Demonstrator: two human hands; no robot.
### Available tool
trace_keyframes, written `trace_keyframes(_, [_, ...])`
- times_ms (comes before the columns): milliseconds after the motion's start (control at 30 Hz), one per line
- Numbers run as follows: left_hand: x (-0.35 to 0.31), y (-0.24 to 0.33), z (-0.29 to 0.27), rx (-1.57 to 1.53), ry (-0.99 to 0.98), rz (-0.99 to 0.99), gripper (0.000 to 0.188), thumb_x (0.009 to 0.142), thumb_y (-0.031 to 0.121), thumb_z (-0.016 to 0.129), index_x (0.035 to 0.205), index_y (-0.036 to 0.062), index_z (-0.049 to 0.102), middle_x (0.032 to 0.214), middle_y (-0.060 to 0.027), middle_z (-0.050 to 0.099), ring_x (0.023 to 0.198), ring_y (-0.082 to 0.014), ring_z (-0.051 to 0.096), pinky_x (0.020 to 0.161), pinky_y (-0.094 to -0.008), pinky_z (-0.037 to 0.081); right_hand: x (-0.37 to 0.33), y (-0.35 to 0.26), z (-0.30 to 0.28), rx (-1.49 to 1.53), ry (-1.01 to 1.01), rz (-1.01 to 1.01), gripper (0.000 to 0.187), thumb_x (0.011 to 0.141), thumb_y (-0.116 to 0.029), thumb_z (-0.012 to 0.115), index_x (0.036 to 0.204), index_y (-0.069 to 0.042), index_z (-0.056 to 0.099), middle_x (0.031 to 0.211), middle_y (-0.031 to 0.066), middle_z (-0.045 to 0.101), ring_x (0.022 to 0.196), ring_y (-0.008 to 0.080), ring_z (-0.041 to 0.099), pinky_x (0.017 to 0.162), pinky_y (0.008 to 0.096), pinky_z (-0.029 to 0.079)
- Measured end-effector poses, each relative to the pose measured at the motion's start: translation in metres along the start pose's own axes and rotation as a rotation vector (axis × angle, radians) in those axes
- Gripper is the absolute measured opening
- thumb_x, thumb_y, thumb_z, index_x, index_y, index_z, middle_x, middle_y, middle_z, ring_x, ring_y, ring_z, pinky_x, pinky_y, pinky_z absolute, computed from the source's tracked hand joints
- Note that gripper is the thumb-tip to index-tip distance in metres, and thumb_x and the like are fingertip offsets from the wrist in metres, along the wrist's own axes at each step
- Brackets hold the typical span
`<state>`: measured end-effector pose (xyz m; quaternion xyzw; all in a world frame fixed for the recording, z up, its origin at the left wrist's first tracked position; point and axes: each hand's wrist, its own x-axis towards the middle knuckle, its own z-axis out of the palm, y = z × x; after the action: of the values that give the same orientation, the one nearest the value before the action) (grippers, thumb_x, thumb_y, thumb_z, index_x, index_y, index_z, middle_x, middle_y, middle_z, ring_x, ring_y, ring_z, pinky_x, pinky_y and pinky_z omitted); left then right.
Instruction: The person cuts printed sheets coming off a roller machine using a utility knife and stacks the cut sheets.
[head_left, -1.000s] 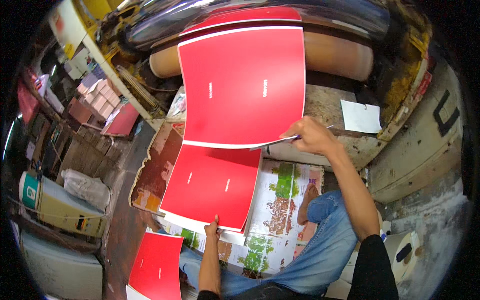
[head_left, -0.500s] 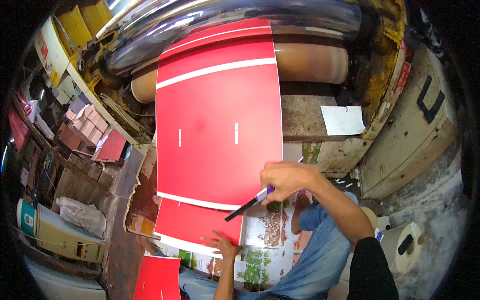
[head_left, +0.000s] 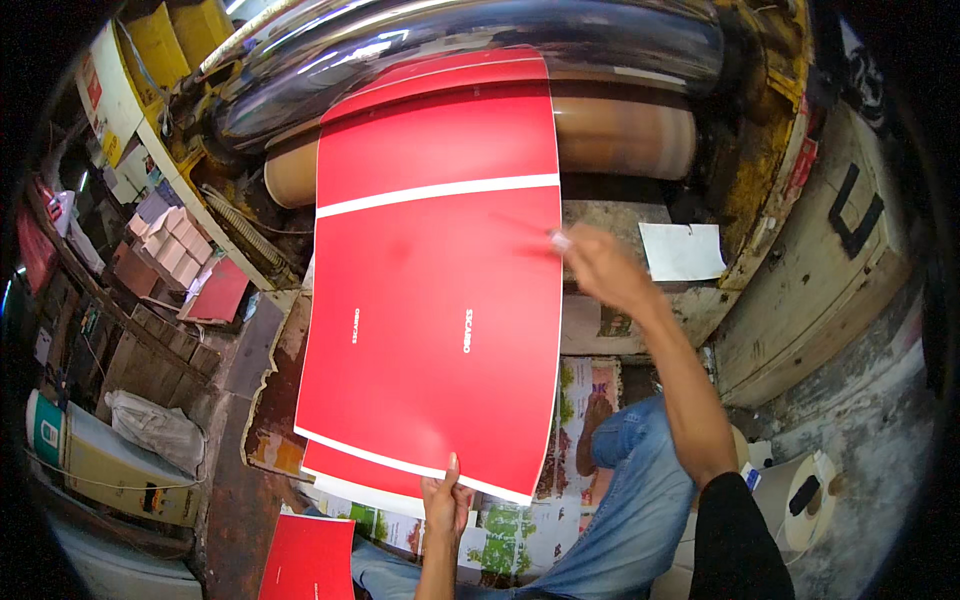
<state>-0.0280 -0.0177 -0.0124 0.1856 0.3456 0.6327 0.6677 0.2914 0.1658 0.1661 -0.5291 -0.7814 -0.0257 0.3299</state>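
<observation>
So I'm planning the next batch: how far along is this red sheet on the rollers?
Done: the red sheet runs up onto the roller. In hand: left hand holds its near edge, right hand is at its right edge. Left: another red sheet lies below.

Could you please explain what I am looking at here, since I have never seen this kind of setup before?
This is one fisheye view from a camera on a person's head, looking down, so straight edges bend. The left hand pinches the near edge of a large red sheet with white stripes, which runs up to a shiny metal roller and a tan roller. The right hand, blurred, is at the sheet's right edge with a small object I cannot identify. More red sheets lie underneath on printed paper.
</observation>
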Motion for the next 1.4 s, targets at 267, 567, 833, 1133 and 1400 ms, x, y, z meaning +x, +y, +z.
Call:
trace_keyframes(267, [-0.047, -0.007, -0.029, 0.099, 0.106, -0.056, 0.042, 0.091, 0.010, 0.062, 0.125, 0.0030, 0.038, 0.115, -0.0140, 0.056, 0.090, -0.0235, 0.067, 0.065, -0.0393, 0.064, -0.004, 0.056, -0.006, -0.369, 0.273, -0.092, 0.044, 0.085, -0.002, 0.055, 0.128, -0.013, 0.057, 0.097, 0.0103, 0.061, 0.089, 0.0286, 0.054, 0.077, 0.0416, 0.042])
trace_keyframes(567, [-0.091, 0.012, -0.049, -0.012, 0.136, -0.097, 0.046, 0.093, 0.001, 0.054, 0.134, 0.0012, 0.032, 0.113, -0.0172, 0.058, 0.087, -0.0245, 0.068, 0.061, -0.0386, 0.065, -0.024, 0.073, 0.025, -0.122, 0.078, -0.166, 0.052, 0.079, 0.005, 0.052, 0.129, -0.012, 0.056, 0.104, 0.0124, 0.063, 0.096, 0.0323, 0.056, 0.089, 0.0474, 0.043])
trace_keyframes(833, [-0.128, 0.020, -0.060, 0.038, 0.236, -0.188, 0.039, 0.092, 0.003, 0.058, 0.127, -0.0010, 0.042, 0.108, -0.0170, 0.060, 0.080, -0.0230, 0.068, 0.057, -0.0352, 0.063, -0.032, 0.051, 0.022, 0.056, 0.076, -0.145, 0.043, 0.078, -0.007, 0.065, 0.120, -0.008, 0.059, 0.098, 0.0151, 0.063, 0.076, 0.0302, 0.062, 0.068, 0.0393, 0.053])
trace_keyframes(1133, [-0.163, 0.023, -0.090, 0.158, 0.248, -0.200, 0.044, 0.094, 0.006, 0.055, 0.132, 0.0020, 0.035, 0.118, -0.0154, 0.057, 0.100, -0.0285, 0.065, 0.073, -0.0471, 0.061, -0.009, 0.022, 0.014, -0.161, -0.263, -0.519, 0.045, 0.062, 0.004, 0.065, 0.105, -0.010, 0.067, 0.100, 0.0108, 0.066, 0.080, 0.0285, 0.066, 0.064, 0.0384, 0.054])
trace_keyframes(1400, [-0.189, 0.057, -0.154, 0.444, 0.394, -0.265, 0.041, 0.090, 0.008, 0.063, 0.126, 0.0008, 0.045, 0.093, -0.0100, 0.067, 0.070, -0.0168, 0.068, 0.046, -0.0246, 0.057, 0.026, -0.013, -0.005, 0.221, -0.206, -0.236, 0.014, 0.076, -0.011, 0.072, 0.084, -0.001, 0.068, 0.065, 0.0234, 0.056, 0.050, 0.0257, 0.049, 0.052, 0.0372, 0.039])
